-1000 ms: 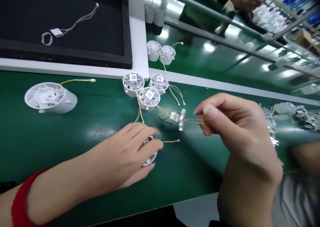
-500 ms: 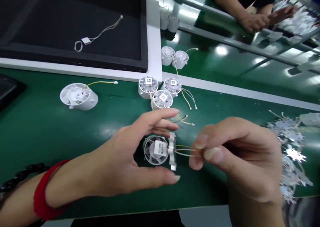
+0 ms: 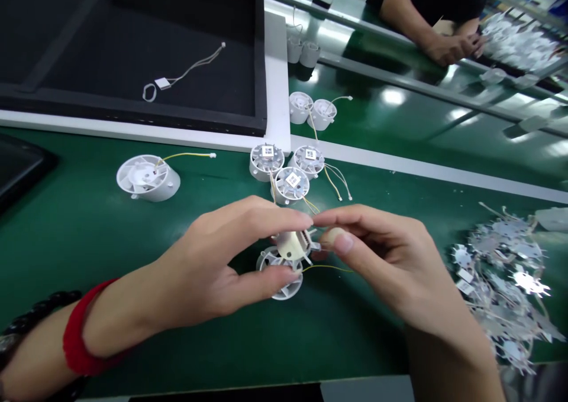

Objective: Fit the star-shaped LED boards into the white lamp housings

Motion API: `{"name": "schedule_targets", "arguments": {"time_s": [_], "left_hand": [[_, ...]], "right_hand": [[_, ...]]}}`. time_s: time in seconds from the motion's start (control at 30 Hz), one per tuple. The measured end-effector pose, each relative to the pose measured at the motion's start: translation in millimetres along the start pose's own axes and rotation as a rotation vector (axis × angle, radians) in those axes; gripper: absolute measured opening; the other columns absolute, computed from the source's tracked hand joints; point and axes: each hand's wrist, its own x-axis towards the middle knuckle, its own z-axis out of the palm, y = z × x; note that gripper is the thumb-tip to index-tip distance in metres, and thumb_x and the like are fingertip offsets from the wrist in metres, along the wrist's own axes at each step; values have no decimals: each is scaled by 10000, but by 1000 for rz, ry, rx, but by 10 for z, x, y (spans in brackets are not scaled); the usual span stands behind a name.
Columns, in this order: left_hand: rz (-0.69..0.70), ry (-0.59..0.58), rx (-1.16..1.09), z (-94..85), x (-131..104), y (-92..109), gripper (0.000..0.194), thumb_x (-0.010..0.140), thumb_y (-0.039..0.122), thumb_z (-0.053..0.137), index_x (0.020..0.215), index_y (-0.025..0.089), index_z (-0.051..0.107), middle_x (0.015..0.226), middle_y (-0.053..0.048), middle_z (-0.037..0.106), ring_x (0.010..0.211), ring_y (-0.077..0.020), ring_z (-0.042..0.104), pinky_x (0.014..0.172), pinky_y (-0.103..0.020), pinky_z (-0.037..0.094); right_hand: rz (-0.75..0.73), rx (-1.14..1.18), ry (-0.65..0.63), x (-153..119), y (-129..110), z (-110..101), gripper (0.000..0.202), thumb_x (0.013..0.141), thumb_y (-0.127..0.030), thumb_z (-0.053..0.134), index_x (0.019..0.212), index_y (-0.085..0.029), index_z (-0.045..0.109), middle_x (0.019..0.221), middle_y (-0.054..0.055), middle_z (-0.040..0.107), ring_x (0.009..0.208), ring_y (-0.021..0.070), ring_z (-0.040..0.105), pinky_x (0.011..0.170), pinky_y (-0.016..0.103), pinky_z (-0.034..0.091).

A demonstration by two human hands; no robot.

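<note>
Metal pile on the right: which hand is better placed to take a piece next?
Likely the right hand: it is nearer the metal pile, while the left hand would have to cross past it. Both hands are at the finned plate.

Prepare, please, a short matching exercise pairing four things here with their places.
1. Pale round piece with metal prongs
2. Silver star-shaped metal plates
3. Red fabric wristband
4. White square piece with two wires

A. Inside the black rectangular tray
B. Around the left wrist
C. Between left hand and right hand
D. Heaped at the green table's right

Pairs: 1-C; 2-D; 3-B; 4-A.
</note>
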Motion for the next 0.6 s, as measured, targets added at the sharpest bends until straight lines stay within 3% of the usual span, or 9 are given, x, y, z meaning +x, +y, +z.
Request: {"name": "schedule_targets", "arguments": {"time_s": [0.27, 0.47, 0.6], "left_hand": [[-22, 25, 36, 5, -34, -9, 130, 1059, 293, 638, 1166, 254, 576, 1125, -26, 779, 1130, -171, 744, 991, -293, 622], [-32, -8, -61, -21, -20, 23, 168, 1049, 368, 668, 1146, 252, 594, 1262, -42, 754, 1133, -148, 749, 953, -234, 635], [-92, 5, -122, -44, -26, 54, 105, 1055, 340, 663, 1115, 257, 638, 1261, -1, 736, 1092, -110, 741, 933, -186, 621]], "right_hand": [[-37, 97, -23, 32, 32, 65, 331, 800, -243, 890, 1122, -252, 816, 881, 5, 792, 561, 91, 558, 488, 206, 505], [-120, 108, -10, 4, 52, 86, 333, 815, -177, 883, 1125, -288, 829, 856, 8, 793, 603, 124, 629, 540, 244, 560], [-154, 158, -10, -2, 52, 104, 378, 814, -105, 872, 1133, -302, 822, 888, -13, 817, 636, 131, 687, 572, 246, 599]]}}
